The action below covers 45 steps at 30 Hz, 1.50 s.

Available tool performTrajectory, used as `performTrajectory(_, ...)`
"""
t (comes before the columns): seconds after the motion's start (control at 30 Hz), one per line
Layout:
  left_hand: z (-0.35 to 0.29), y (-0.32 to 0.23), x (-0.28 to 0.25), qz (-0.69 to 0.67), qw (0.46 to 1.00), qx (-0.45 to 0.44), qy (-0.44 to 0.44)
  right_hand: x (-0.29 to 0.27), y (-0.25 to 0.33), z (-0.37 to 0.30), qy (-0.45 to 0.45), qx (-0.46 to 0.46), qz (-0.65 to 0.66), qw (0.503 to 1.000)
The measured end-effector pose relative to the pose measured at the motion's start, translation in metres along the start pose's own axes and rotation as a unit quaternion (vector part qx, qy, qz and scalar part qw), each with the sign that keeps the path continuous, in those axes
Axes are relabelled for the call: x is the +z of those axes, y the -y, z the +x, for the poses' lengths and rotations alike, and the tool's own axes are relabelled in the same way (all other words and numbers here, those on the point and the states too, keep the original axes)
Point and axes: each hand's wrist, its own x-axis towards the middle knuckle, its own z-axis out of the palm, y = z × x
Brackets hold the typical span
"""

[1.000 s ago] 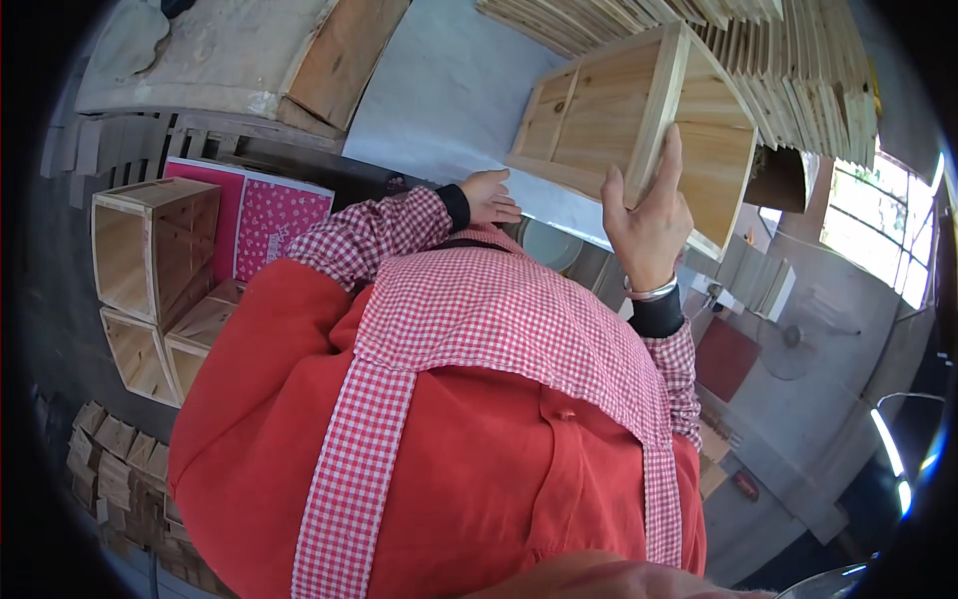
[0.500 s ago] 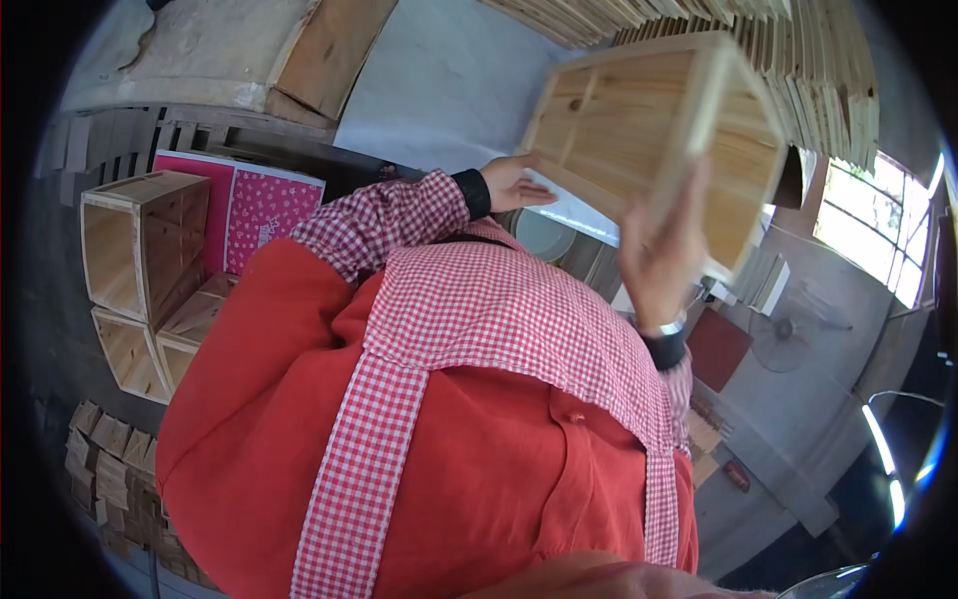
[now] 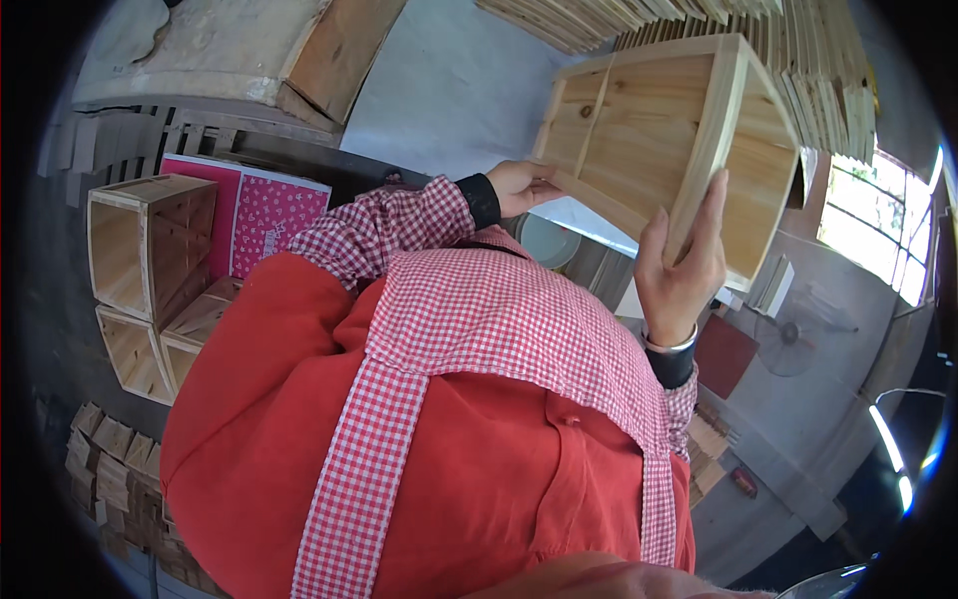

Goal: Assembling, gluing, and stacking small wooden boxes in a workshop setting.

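Note:
I hold a pale wooden box (image 3: 639,140), open on one side, raised in front of me and tilted. My left hand (image 3: 521,186) grips its lower left corner. My right hand (image 3: 685,268) clasps its near edge, fingers stretched up along the rim. A silver bracelet sits on the right wrist. My red shirt and red-and-white checked apron (image 3: 479,339) fill the middle of the view.
Several open wooden boxes (image 3: 150,260) are stacked at the left beside a pink patterned board (image 3: 271,214). Thin wooden slats (image 3: 808,50) are piled at the top right. Small wood blocks (image 3: 100,469) lie at the lower left. A fan (image 3: 788,344) stands at the right.
The box has turned in my hands and shifted a little to the right. My right hand has moved along its edge, and both hands have kept their hold.

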Motion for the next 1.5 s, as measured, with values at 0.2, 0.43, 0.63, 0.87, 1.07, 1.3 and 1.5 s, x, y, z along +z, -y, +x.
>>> performTrajectory(0.2,0.019,-0.007,-0.049,-0.030,0.990,-0.080,-0.108,0.040,-0.031,0.014,0.004,0.020,-0.067,0.998)
performTrajectory(0.43,0.020,-0.022,-0.086,0.030,0.981,-0.057,-0.183,0.048,-0.036,0.014,-0.033,0.040,-0.040,0.998)
performTrajectory(0.63,0.026,-0.025,-0.065,0.061,0.978,-0.074,-0.186,0.047,-0.036,0.011,-0.045,0.038,-0.026,0.998)
performTrajectory(0.87,0.025,-0.037,-0.041,0.321,0.915,0.055,-0.236,0.018,-0.060,0.006,-0.005,0.014,0.063,0.998)
performTrajectory(1.07,-0.003,-0.072,0.109,0.554,0.678,0.468,-0.120,-0.014,-0.206,0.009,-0.127,0.050,0.109,0.985)
performTrajectory(1.3,0.028,-0.070,0.250,0.825,0.188,0.530,-0.048,0.032,-0.270,0.069,0.121,0.140,-0.005,0.983)
performTrajectory(1.5,0.030,-0.057,0.253,0.822,0.271,0.501,0.020,0.029,-0.270,0.078,0.033,0.088,0.083,0.992)
